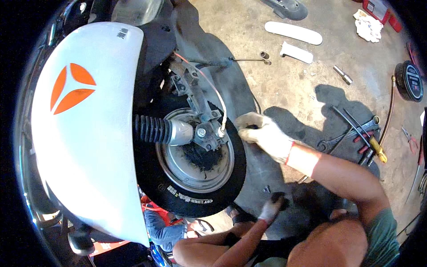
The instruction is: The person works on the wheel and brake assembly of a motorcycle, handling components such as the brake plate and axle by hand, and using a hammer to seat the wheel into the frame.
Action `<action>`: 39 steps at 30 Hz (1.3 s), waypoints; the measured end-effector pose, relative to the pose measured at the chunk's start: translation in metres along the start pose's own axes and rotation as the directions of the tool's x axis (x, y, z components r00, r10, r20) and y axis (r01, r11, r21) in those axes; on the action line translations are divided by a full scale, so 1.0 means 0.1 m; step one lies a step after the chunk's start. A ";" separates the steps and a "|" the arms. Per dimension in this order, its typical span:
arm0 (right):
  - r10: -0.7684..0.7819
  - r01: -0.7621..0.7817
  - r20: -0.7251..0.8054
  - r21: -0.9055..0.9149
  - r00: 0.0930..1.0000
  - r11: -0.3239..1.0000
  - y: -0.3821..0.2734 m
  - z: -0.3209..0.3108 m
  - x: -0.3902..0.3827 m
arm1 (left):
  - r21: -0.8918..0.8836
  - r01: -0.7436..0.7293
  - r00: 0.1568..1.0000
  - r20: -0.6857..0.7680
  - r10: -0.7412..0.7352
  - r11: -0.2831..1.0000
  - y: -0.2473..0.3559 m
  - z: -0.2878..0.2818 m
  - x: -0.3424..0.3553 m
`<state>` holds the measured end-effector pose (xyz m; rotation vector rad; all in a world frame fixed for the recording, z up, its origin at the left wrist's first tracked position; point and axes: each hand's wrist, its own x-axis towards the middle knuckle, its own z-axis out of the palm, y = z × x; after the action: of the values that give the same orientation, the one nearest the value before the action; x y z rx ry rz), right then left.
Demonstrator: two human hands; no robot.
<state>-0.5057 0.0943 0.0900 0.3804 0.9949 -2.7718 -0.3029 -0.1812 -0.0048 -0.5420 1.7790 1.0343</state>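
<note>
My right hand (267,135), in a white glove with a red cuff, is beside the outer edge of a black tyre (239,162). Its fingers are curled and pinched together; whatever lies between them is hidden. Just left of it, a thin hose (218,91) runs down to a fitting on a metal bracket (209,141) over the silver wheel rim (178,173). A black ribbed rubber boot (152,129) and a white sleeve (181,132) meet that bracket. Lower down, my left hand (273,207), gloved and darkened at the fingers, is low over the floor near a small bolt (267,189).
A white body panel (89,147) with an orange emblem fills the left. On the floor lie white trim pieces (293,33), a ratchet (251,59), a socket (342,74), wrenches (356,132), a yellow-handled tool (378,150) and a round black tin (409,81). Another person's jeans (164,229) show below the wheel.
</note>
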 end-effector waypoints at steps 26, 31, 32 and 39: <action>-0.091 0.113 -0.107 0.226 0.990 0.967 0.36 0.41 0.22 | 0.501 -0.651 0.015 -0.742 0.671 0.569 1.86 -0.79 -1.53; -0.080 0.100 -0.093 0.230 0.992 0.968 0.25 0.47 0.15 | 0.534 -0.637 -0.022 -0.733 0.680 0.555 1.74 -0.95 -1.49; -0.075 0.091 -0.060 0.350 0.995 0.932 0.26 0.46 0.14 | 0.551 -0.596 -0.037 -0.746 0.665 0.584 1.75 -0.92 -1.49; -0.008 0.028 -0.067 0.300 0.998 0.954 0.31 0.46 0.23 | 0.581 -0.552 -0.057 -0.742 0.668 0.598 1.78 -0.89 -1.48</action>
<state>-0.5281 0.0395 0.0985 0.5074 0.5866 -2.9487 -0.4170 -0.1728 0.2154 -0.1778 3.4346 1.3059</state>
